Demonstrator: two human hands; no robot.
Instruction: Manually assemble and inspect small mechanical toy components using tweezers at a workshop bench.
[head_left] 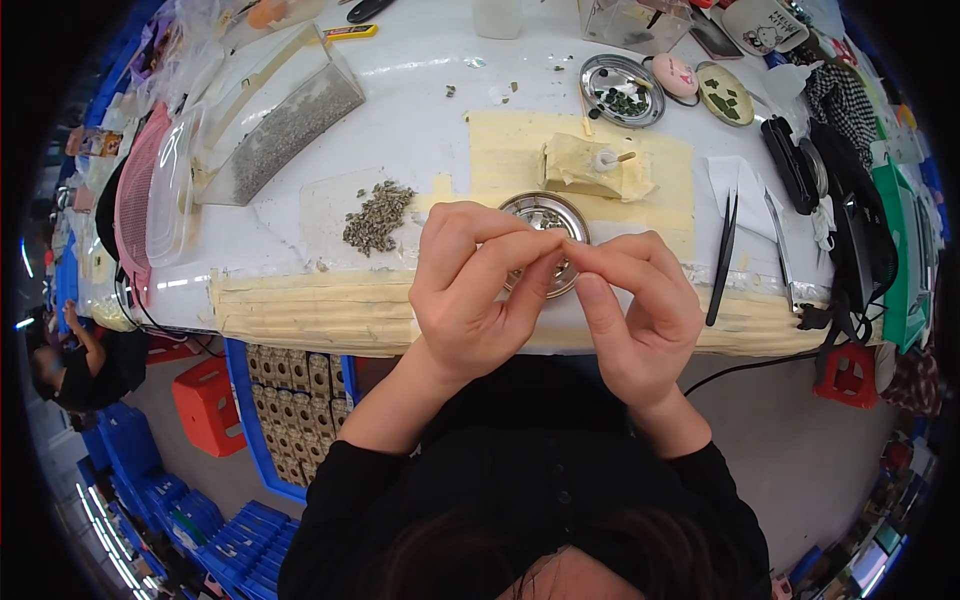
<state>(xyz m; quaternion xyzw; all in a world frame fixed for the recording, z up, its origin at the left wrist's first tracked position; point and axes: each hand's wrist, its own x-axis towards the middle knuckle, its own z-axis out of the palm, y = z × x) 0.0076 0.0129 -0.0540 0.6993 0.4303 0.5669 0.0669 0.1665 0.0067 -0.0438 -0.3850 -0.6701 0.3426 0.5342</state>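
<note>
L hand + R hand pinched fingertip-to-fingertip near table edge, over round metal dish; item betw. fingers too small to tell. Pile of small grey pieces left; black tweezers right.

Grey bits heaped on the white table, beside a clear tray of the same. Black tweezers lying at right; round dish and pink mouse beyond. Red stool and blue crates on the floor.

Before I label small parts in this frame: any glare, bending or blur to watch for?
Head view: glare streaks on the white table; its taped front edge bows with fisheye; corners vignette black; fingertips of left hand and right hand hide whatever they pinch over the metal dish.
</note>
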